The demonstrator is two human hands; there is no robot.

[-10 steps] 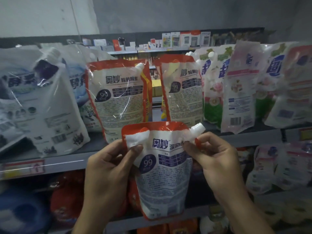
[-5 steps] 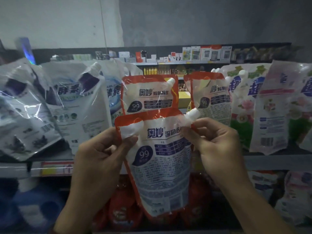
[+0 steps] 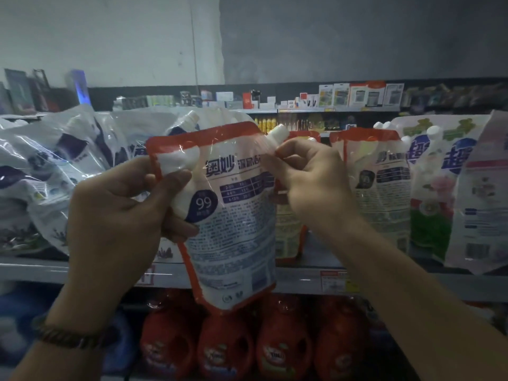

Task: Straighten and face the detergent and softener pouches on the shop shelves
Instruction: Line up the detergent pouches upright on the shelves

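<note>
Head view now: the red-trimmed pouch is up in the air, hanging in front of the top shelf edge with its fine-print side facing us and its white cap at the upper right corner. The left hand pinches the upper left corner, thumb across the front. The right hand pinches the top edge just under the cap. Behind, a second red pouch stands on the shelf to the right. White-and-purple pouches slump at left and green-and-white pouches sit further right. Red bottles line the shelf below.
</note>
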